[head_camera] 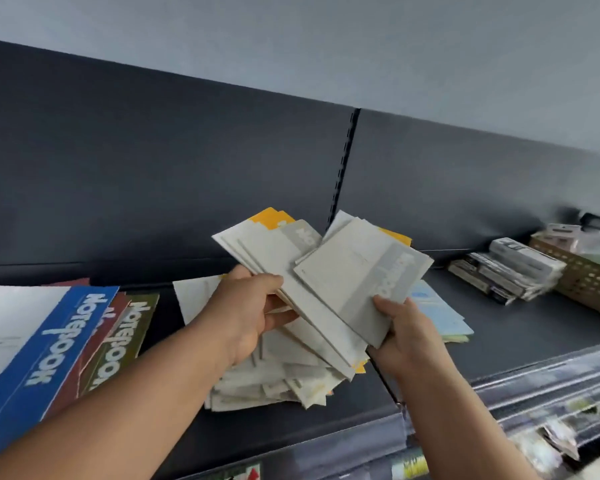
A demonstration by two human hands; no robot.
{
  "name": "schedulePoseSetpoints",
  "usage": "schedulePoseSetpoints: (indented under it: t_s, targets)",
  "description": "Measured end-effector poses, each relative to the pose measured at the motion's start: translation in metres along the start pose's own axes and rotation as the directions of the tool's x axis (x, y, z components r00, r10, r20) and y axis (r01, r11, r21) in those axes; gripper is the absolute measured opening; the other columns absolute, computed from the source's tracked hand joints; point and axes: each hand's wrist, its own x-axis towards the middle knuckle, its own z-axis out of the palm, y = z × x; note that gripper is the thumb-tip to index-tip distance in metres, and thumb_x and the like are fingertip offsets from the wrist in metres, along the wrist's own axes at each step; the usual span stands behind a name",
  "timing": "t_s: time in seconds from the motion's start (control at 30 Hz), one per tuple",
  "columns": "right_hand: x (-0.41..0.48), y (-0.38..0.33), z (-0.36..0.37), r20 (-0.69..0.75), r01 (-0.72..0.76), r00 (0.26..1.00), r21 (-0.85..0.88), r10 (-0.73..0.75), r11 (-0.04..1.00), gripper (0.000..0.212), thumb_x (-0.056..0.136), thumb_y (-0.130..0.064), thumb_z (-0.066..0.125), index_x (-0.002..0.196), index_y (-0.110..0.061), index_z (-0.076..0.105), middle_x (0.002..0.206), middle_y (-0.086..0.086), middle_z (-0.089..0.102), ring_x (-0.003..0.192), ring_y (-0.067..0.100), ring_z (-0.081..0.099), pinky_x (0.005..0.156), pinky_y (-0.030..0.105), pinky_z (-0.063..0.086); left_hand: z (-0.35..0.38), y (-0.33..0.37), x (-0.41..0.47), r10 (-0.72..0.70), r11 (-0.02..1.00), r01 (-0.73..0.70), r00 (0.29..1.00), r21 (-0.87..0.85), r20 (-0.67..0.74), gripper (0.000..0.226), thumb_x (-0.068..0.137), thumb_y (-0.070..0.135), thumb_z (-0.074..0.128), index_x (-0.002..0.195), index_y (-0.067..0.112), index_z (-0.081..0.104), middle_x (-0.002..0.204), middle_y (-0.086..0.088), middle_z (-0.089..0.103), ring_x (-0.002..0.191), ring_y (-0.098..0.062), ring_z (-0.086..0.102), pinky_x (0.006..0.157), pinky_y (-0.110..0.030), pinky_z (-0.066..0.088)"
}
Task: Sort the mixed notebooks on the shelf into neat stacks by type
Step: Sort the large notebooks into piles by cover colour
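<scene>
Two hands on one fanned bundle of grey notebooks [274, 251], held up off the shelf [534, 327] in front of its dark back panel. Gripped from the left by the left hand [250, 306], thumb on top and fingers curled under the rear sheaf, yellow covers [269, 216] peeking out behind. Pinched at the near right corner by the right hand [406, 337], thumb pressed on the front grey notebook [347, 271], fingers hidden beneath. Runs with its long axis slanting from far left down to near right, splayed at the far end.

Directly below on the shelf, a loose heap of pale notebooks [274, 379]; touching the bundle or not, cannot tell. Left of the heap, large notebooks [49, 341] in blue, red and olive, overlapping. Right of it, just beside the right hand, a flat light-blue stack [440, 313].

Probably mid-sort, parting grey from yellow. Looks like a short drop either way: right hand nearer the light-blue stack, left hand nearer the large notebooks.
</scene>
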Motion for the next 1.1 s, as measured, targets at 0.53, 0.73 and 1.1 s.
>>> schedulePoseSetpoints:
  t_s: [0.53,0.73,1.1]
  targets:
    - [0.055,-0.026,-0.021,0.227,-0.069,0.963,-0.318,0.147,0.946,0.022,0.093,-0.001,0.054,0.11,-0.012,0.061,0.101,0.009,0.074,0.088,0.029,0.069,0.077,0.043,0.055,-0.014,0.008,0.009,0.236,0.821,0.072,0.861,0.566,-0.451,0.008,0.094,0.01,0.056,0.086,0.01,0.054,0.083,-0.005,0.058,0.07,-0.014,0.05,0.054,-0.027,0.035]
    - [0.06,-0.012,-0.014,0.205,-0.162,0.946,-0.367,0.249,0.916,0.018,0.093,-0.001,0.056,0.108,-0.01,0.061,0.098,0.011,0.073,0.086,0.029,0.068,0.068,0.04,0.055,-0.025,0.001,0.017,0.228,0.767,0.147,0.847,0.624,-0.48,0.016,0.093,0.015,0.06,0.085,0.012,0.047,0.08,0.001,0.046,0.068,-0.013,0.043,0.056,-0.026,0.032]
    - [0.074,0.011,0.002,0.184,0.166,0.983,-0.883,-0.002,0.44,0.025,0.09,-0.011,0.055,0.115,-0.017,0.054,0.093,-0.003,0.061,0.08,0.014,0.058,0.055,0.025,0.042,-0.034,-0.005,0.029,0.349,0.258,0.177,0.9,0.95,-0.262,0.057,0.088,0.035,0.062,0.137,0.016,0.038,0.14,-0.005,0.042,0.125,-0.027,0.042,0.093,-0.038,0.043]
